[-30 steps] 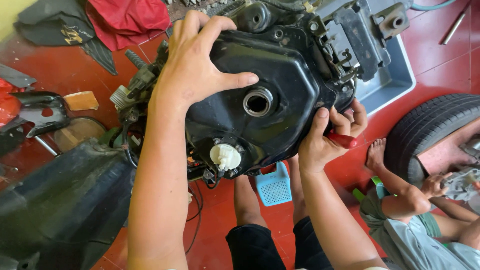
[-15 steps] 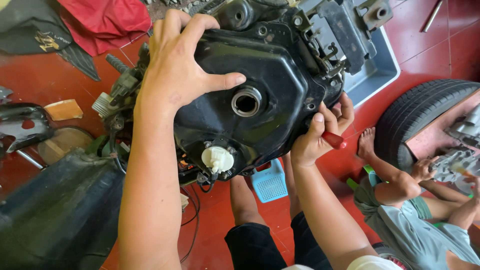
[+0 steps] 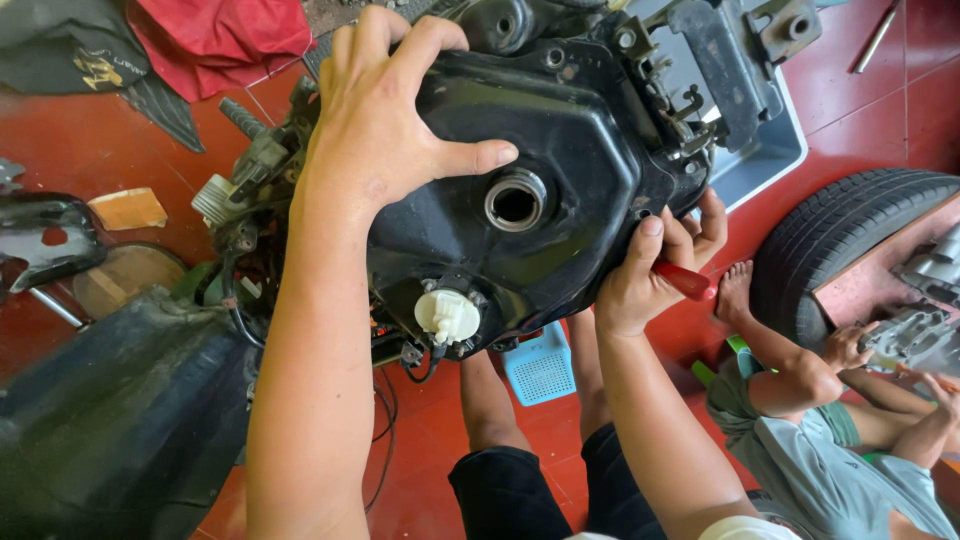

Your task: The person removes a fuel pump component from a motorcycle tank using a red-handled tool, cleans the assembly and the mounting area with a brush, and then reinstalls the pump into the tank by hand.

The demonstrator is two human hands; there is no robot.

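Observation:
My left hand (image 3: 385, 130) lies flat with spread fingers on top of a black motorcycle fuel tank (image 3: 560, 180), the thumb reaching toward its round filler hole (image 3: 516, 201). My right hand (image 3: 650, 270) grips a red-handled tool (image 3: 685, 282) at the tank's right lower edge, thumb pressed against the tank. A white fuel pump cap (image 3: 446, 314) sits on the tank's near side. Grey metal brackets (image 3: 715, 70) stick out at the tank's upper right.
A black seat (image 3: 110, 420) lies at lower left. Red cloth (image 3: 215, 35) and dark cloth lie on the red tiled floor. A small blue basket (image 3: 540, 365) sits below the tank. A tyre (image 3: 850, 225) is at right, with another person (image 3: 820, 420) crouched beside it.
The view has shifted a little; the tank and both hands sit lower and to the right in frame. My grip on the tank and the tool is unchanged.

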